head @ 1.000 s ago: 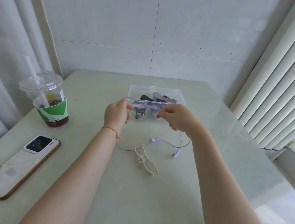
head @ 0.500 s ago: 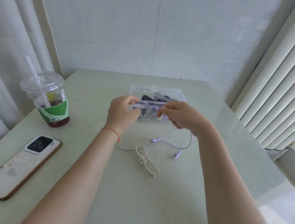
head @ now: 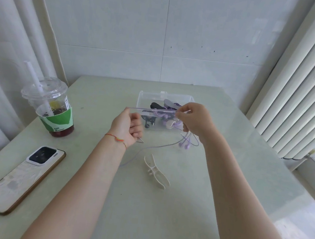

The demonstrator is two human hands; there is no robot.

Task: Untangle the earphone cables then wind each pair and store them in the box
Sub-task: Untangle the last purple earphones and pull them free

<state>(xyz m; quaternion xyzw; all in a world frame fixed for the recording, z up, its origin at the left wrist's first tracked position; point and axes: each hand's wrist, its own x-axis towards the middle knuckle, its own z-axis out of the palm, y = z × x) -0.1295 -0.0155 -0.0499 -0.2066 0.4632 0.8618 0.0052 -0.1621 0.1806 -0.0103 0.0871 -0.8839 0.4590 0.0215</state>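
Pale tiled walls are closing off the back of the frame, with pleated white curtains hanging at the left and right edges. A smooth, glossy, pale green desk (head: 214, 180) is filling the lower half. At mid-left a clear plastic cup (head: 53, 109) with a domed lid, a white straw and a green sleeve is standing upright, dark drink at its bottom. Below it, at lower left, a phone (head: 22, 178) in a marbled white case is lying camera side up. Just above centre a clear, rectangular plastic box (head: 181, 97) is sitting on the desk, holding wound black and purple earphones on flat winders. A cream, forked plastic winder (head: 156, 172) is lying below centre.

Both bare forearms are reaching up from the bottom edge. The left hand (head: 127, 128), a thin orange string at its wrist, is curling its fingers and pinching the thin purple earphone cable (head: 151, 110) at its thumb. The right hand (head: 196, 120) is pinching the same cable in front of the box, so a straight stretch is running taut between the two hands. Slack cable is trailing onto the desk, and the purple earbuds (head: 184, 145) are dangling beneath the right hand.
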